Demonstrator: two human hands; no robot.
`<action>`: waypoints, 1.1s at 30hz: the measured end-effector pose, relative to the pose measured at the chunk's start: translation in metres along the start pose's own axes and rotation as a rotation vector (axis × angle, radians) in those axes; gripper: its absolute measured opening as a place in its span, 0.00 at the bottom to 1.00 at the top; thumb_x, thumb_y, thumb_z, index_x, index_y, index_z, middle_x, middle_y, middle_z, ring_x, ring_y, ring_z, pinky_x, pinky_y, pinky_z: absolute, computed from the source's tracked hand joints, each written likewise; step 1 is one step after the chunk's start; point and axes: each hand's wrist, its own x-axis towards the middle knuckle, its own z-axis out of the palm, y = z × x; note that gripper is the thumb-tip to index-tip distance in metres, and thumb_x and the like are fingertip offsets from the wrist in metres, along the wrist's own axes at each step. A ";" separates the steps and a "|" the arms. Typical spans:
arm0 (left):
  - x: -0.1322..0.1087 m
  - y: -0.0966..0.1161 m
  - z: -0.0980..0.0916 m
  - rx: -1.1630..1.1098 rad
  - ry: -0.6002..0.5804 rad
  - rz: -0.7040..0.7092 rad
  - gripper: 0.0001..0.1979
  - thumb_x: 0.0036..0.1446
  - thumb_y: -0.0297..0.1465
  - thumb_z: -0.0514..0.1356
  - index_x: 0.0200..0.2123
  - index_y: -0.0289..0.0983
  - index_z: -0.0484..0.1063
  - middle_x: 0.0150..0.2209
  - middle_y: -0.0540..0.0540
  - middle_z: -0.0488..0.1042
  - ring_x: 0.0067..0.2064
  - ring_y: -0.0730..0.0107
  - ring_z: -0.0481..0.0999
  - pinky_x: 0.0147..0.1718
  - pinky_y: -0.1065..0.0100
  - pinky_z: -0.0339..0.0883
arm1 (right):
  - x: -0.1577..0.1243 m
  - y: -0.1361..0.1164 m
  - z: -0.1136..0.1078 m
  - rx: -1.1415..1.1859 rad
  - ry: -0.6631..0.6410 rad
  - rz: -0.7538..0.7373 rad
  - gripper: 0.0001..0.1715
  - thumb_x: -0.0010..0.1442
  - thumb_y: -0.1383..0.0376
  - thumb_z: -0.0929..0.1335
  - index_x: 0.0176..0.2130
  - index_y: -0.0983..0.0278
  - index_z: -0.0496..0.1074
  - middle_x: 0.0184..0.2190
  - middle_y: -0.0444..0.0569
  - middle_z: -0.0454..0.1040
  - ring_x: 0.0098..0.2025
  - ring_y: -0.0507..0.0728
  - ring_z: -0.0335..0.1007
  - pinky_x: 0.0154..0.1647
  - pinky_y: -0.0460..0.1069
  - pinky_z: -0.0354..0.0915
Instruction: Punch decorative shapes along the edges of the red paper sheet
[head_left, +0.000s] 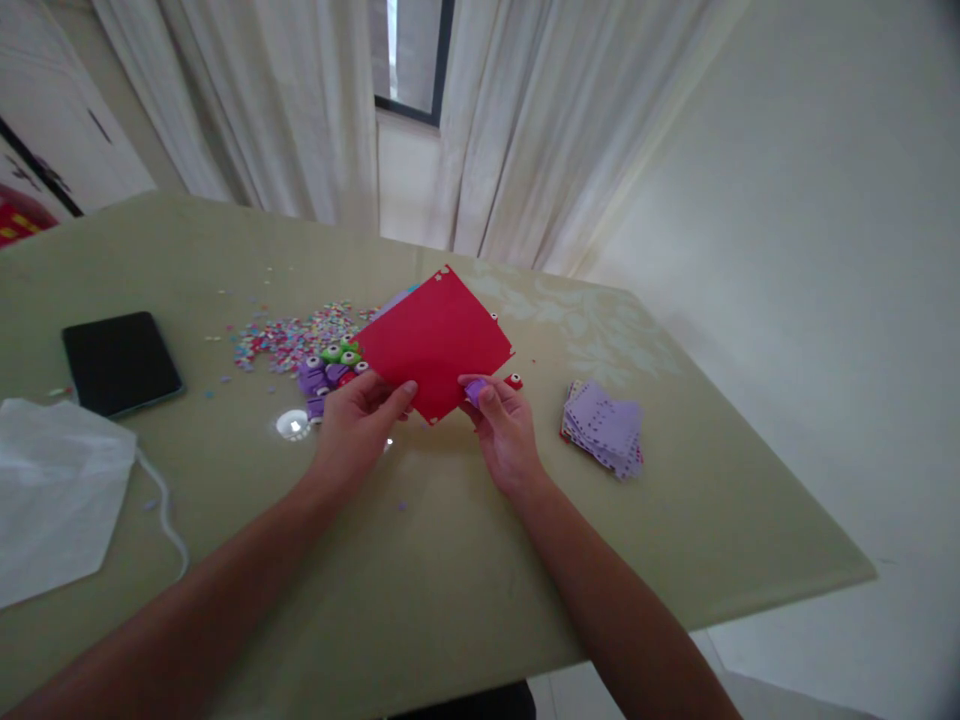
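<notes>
Your bare forearms [596, 570] reach over the pale green table [450, 580], one on each side of the near corner of the red sheet [435, 345]. Left of that sheet and closer to you lies a white flat piece [60, 490] with a cord. Your left hand [360, 420] grasps the sheet at its near left edge, thumb pressed on the upper face, the other fingers partly hidden beneath. Your right hand [506, 430] pinches a small purple punch [475, 391] between thumb and fingers at the sheet's near right edge; you cannot tell whether the paper sits inside it. The sheet itself is held up off the table, tilted, reaching away from your fingertips, with small cut patterns at its near, right and far corners. To the right of the sheet, well apart, rests a stack of lilac cards [606, 425]. Far out to its left is a black tablet [120, 360]. Just beside its left corner sit purple, green and red punches [322, 375] with eyes, and beyond them spreads colourful confetti [300, 340]. Past the sheet hang pale curtains [300, 120], parted around a window [412, 60].
</notes>
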 end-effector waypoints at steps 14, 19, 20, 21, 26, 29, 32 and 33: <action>0.003 0.006 -0.003 -0.180 0.078 0.042 0.16 0.56 0.40 0.75 0.42 0.38 0.81 0.35 0.48 0.84 0.30 0.70 0.78 0.32 0.68 0.73 | -0.003 0.003 -0.002 -0.168 -0.186 0.161 0.33 0.49 0.35 0.80 0.34 0.61 0.84 0.27 0.44 0.75 0.29 0.53 0.63 0.34 0.51 0.58; 0.002 0.007 -0.001 -0.180 0.061 0.056 0.16 0.54 0.40 0.76 0.42 0.38 0.81 0.34 0.48 0.84 0.29 0.69 0.78 0.30 0.68 0.74 | -0.004 0.005 0.000 -0.111 -0.210 0.181 0.35 0.48 0.34 0.80 0.32 0.62 0.82 0.28 0.44 0.75 0.29 0.53 0.62 0.33 0.50 0.57; 0.002 0.007 -0.001 -0.176 0.065 0.058 0.16 0.54 0.41 0.76 0.42 0.38 0.81 0.34 0.48 0.84 0.29 0.69 0.78 0.30 0.68 0.74 | -0.005 0.005 0.000 -0.101 -0.209 0.175 0.35 0.48 0.34 0.80 0.32 0.61 0.81 0.27 0.44 0.74 0.29 0.53 0.62 0.33 0.50 0.57; 0.002 0.007 -0.001 -0.172 0.071 0.059 0.16 0.54 0.41 0.76 0.41 0.38 0.81 0.34 0.48 0.84 0.29 0.69 0.78 0.30 0.68 0.74 | -0.005 0.005 0.000 -0.092 -0.204 0.166 0.34 0.48 0.34 0.80 0.32 0.61 0.81 0.27 0.43 0.73 0.28 0.53 0.61 0.33 0.50 0.57; 0.001 0.005 0.000 -0.162 0.084 0.026 0.20 0.53 0.43 0.76 0.44 0.38 0.80 0.36 0.46 0.86 0.31 0.66 0.82 0.33 0.65 0.78 | -0.004 0.004 0.001 -0.066 -0.154 0.147 0.33 0.47 0.36 0.82 0.36 0.61 0.83 0.26 0.42 0.71 0.27 0.52 0.59 0.31 0.50 0.55; 0.000 0.004 -0.001 -0.165 0.076 0.020 0.20 0.53 0.43 0.76 0.44 0.37 0.81 0.36 0.45 0.86 0.32 0.65 0.83 0.34 0.64 0.79 | -0.003 0.004 0.002 -0.050 -0.132 0.138 0.32 0.47 0.38 0.82 0.36 0.60 0.83 0.26 0.41 0.71 0.28 0.52 0.59 0.31 0.49 0.55; 0.000 0.004 -0.001 -0.154 0.082 0.021 0.21 0.53 0.44 0.76 0.43 0.37 0.80 0.36 0.44 0.86 0.31 0.64 0.83 0.34 0.64 0.80 | -0.004 0.003 0.003 -0.038 -0.128 0.138 0.32 0.47 0.38 0.83 0.35 0.60 0.83 0.26 0.41 0.71 0.28 0.52 0.59 0.31 0.49 0.56; 0.000 0.004 -0.001 -0.149 0.081 0.022 0.21 0.53 0.44 0.76 0.43 0.37 0.80 0.35 0.45 0.86 0.31 0.64 0.83 0.34 0.64 0.80 | -0.004 0.003 0.003 -0.035 -0.131 0.141 0.32 0.46 0.38 0.83 0.35 0.60 0.83 0.27 0.42 0.72 0.28 0.52 0.59 0.31 0.49 0.56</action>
